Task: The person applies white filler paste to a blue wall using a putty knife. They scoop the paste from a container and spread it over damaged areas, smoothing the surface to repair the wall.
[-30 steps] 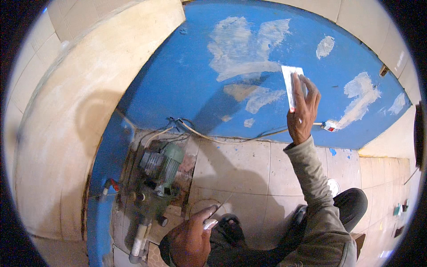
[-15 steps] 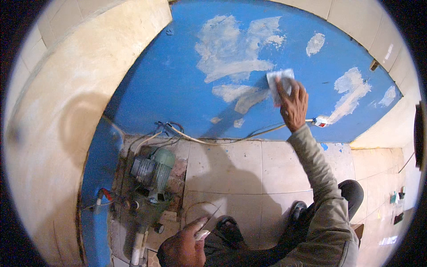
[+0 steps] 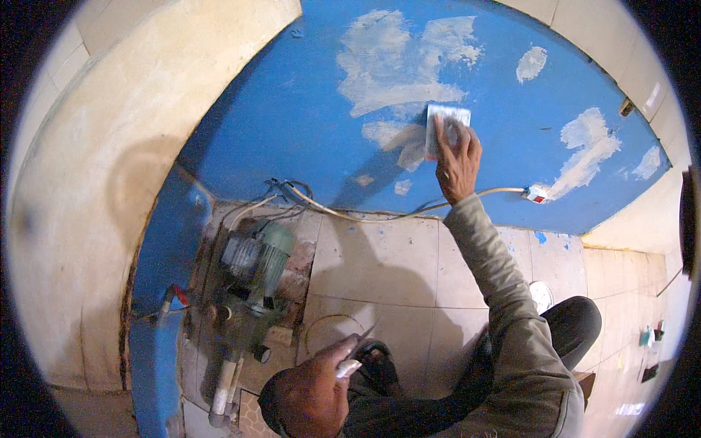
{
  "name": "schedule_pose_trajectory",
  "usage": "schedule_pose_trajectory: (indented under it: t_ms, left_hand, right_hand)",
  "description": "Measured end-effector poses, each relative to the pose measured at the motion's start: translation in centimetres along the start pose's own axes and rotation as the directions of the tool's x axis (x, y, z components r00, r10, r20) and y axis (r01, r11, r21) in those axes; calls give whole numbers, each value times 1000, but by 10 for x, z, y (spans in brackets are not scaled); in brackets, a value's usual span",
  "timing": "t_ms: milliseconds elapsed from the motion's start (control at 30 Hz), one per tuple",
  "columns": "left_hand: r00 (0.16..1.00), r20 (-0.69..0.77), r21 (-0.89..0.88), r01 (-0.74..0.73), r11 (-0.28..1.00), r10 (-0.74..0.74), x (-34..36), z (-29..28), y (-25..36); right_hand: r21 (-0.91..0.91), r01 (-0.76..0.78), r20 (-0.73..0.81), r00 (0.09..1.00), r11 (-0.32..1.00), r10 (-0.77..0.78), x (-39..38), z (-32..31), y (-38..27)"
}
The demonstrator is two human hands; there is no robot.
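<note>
My right hand [image 3: 458,164] is closed on a flat, pale putty scraper [image 3: 451,114], its fingers pressing along the plate against the blue wall [image 3: 511,139]. Just left of the scraper are smeared patches of whitish putty [image 3: 398,66], some in my arm's shadow. Low in the view, my left hand [image 3: 314,394] is closed round a thin, pointed blade [image 3: 364,337], seen almost edge-on. A lump of white putty [image 3: 348,367] shows by its fingers; the tool's full shape is hidden.
A green electric motor pump [image 3: 266,255] with pipes stands on the floor at left. A cable [image 3: 365,217] runs along the wall's foot to a white socket [image 3: 537,193] with red. My sandalled foot [image 3: 380,361] rests on the tiles. A white round thing [image 3: 540,296] is near my knee.
My right hand and the scraper have moved left along the wall, closer to the putty patches. The whole view has shifted slightly. My left hand keeps its hold.
</note>
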State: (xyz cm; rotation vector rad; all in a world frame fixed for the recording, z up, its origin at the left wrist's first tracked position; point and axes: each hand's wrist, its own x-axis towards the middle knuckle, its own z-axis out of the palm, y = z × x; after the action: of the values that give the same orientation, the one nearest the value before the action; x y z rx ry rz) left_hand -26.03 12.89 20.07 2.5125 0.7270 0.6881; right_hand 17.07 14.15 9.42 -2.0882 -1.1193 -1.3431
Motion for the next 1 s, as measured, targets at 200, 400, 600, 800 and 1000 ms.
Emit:
schedule_pose_trajectory:
  t_ms: [200,400,600,800,1000]
  left_hand:
    - [997,-73,-146,-41,988,31,4,2,4]
    - [867,342,11,382,924,-363,8,-10,13]
    - [1000,1,-78,-16,997,16,5,8,2]
    - [999,-17,-63,-51,997,50,2,6,-4]
    - [999,40,-41,-3,999,5,5,7,1]
  right_hand:
    - [131,-221,-178,954,966,242,16,-4,-25]
    - [189,-232,-125,958,954,258,27,33,-87]
    - [153,-89,155,986,984,66,-41,64,-114]
    - [195,-32,246,969,980,-17,-85,9,-81]
    - [59,-251,-105,961,966,256,-13,-11,-6]
